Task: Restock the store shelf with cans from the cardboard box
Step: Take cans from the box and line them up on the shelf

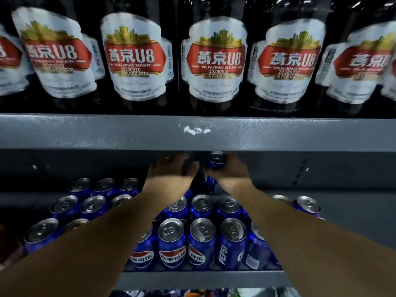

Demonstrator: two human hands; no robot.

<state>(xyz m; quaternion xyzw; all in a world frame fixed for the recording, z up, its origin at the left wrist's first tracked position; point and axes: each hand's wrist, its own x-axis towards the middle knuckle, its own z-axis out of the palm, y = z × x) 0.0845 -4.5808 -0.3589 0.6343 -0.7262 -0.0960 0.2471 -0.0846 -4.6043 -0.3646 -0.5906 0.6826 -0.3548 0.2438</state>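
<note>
Both my arms reach deep into the lower grey shelf (214, 277), above rows of blue Pepsi cans (171, 243). My right hand (229, 170) grips a blue can (217, 159) held high near the shelf's back, just under the upper shelf's front rail. My left hand (173, 170) curls round a dark can (189, 166) next to it; most of that can is hidden by my fingers. Another blue can (211, 183) stands below the two hands. The cardboard box is out of view.
The upper shelf's grey rail (192, 133) hangs low over my hands. Dark beer bottles (216, 56) with red-and-white labels line the upper shelf. More blue cans stand at the left (90, 202) and at the right (307, 203), with bare shelf between the right group and the middle rows.
</note>
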